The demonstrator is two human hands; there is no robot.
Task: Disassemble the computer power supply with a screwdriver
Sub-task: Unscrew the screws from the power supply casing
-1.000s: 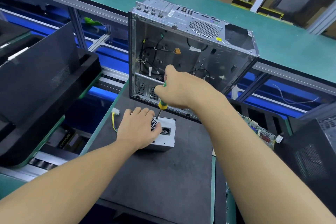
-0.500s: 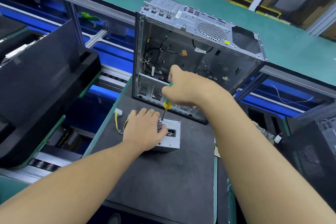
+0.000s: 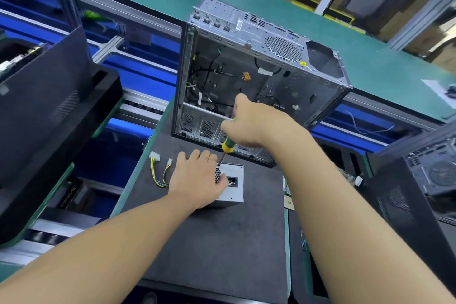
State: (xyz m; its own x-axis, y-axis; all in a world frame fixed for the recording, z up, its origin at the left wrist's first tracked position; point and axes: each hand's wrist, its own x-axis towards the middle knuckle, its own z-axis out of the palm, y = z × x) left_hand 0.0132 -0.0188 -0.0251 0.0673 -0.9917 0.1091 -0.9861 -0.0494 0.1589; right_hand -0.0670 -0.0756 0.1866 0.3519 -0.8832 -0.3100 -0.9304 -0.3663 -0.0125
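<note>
1. We grasp the power supply [image 3: 236,172] with our left hand [image 3: 197,178]; it sits on the dark mat [image 3: 209,242], before the open case [image 3: 246,39].
2. Our right hand [image 3: 249,124] clenches the screwdriver [image 3: 227,146], tip on the supply's top edge.

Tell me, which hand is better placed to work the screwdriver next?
Right. The right hand grips the screwdriver, tip against the power supply; the left hand holds that steady.

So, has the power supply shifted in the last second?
No: the power supply keeps its spot just before the computer case; only the camera view shifted.
</note>
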